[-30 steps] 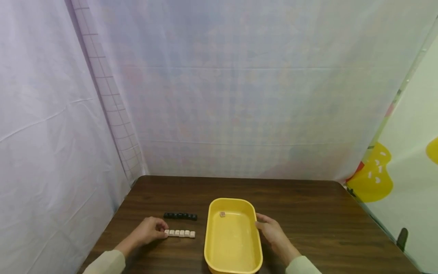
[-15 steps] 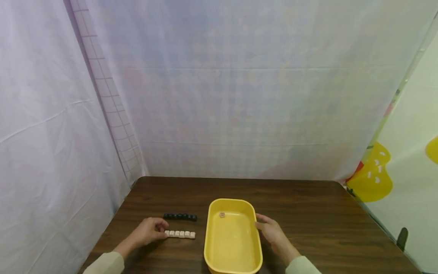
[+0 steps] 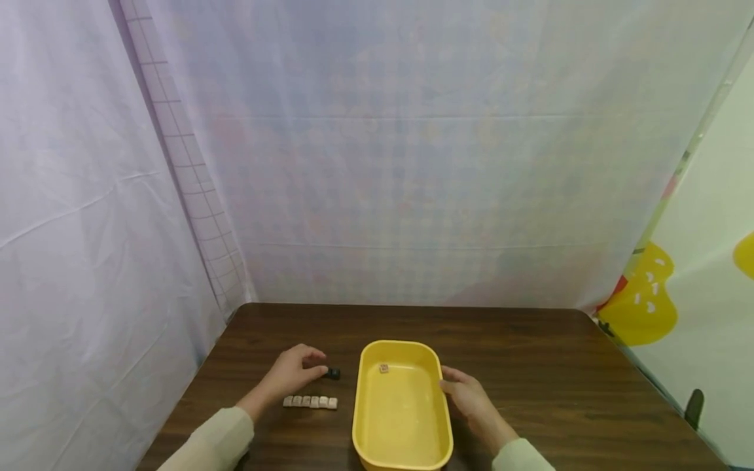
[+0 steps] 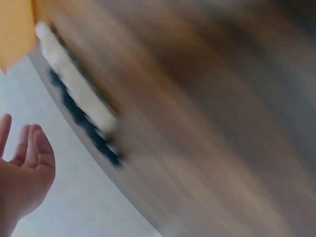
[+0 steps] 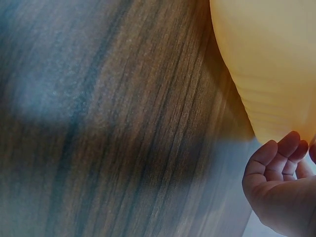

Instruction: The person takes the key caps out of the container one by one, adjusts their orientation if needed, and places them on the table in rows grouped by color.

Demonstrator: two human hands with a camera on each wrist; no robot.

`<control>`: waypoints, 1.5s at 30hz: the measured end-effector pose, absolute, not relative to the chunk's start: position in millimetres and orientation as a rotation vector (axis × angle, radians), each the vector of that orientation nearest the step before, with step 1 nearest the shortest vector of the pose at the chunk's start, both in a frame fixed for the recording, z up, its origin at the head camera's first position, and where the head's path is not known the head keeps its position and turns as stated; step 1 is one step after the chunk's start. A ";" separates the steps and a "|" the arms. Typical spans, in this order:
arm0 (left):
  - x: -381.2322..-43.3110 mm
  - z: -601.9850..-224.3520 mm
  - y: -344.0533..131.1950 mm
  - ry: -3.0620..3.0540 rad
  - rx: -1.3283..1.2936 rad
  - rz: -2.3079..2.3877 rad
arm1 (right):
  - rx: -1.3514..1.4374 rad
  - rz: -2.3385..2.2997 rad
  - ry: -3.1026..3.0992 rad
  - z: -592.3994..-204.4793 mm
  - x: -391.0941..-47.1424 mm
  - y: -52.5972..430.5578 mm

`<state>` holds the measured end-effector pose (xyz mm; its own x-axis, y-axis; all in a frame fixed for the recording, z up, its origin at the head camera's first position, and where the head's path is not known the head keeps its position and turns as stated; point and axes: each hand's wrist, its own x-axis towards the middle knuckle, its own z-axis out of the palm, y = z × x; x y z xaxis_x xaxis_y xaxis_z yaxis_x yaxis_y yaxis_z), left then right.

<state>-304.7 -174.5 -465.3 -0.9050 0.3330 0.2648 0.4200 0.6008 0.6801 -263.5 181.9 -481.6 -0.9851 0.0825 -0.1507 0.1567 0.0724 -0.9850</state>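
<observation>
- Two rows of small tiles are laid on the desk (image 3: 530, 366), left of the tub: six white tiles (image 3: 309, 401) are counted; the black row (image 3: 332, 373) is mostly covered, so no count is possible.
- One black end tile is touched by the left hand (image 3: 292, 373); a pinch cannot be confirmed.
- One pale tile (image 3: 383, 369) is left in the yellow tub (image 3: 403, 451), so the emptying is judged nearly done.
- One right hand (image 3: 468, 397), fingers relaxed, is rested against the tub's side.
</observation>
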 end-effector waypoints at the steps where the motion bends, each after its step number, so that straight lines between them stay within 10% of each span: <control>1: -307.0 -464.3 -164.7 -2.707 -0.640 -1.189 | 0.255 -2.090 2.257 -481.8 -263.4 182.0; 15: -322.9 -466.8 -67.5 -2.792 -0.654 -1.135 | 0.236 -2.061 2.302 -480.9 -260.9 180.1; 45: -339.6 -472.4 -22.8 -3.014 -0.486 -0.100 | 0.231 -2.061 2.282 -480.5 -261.7 182.9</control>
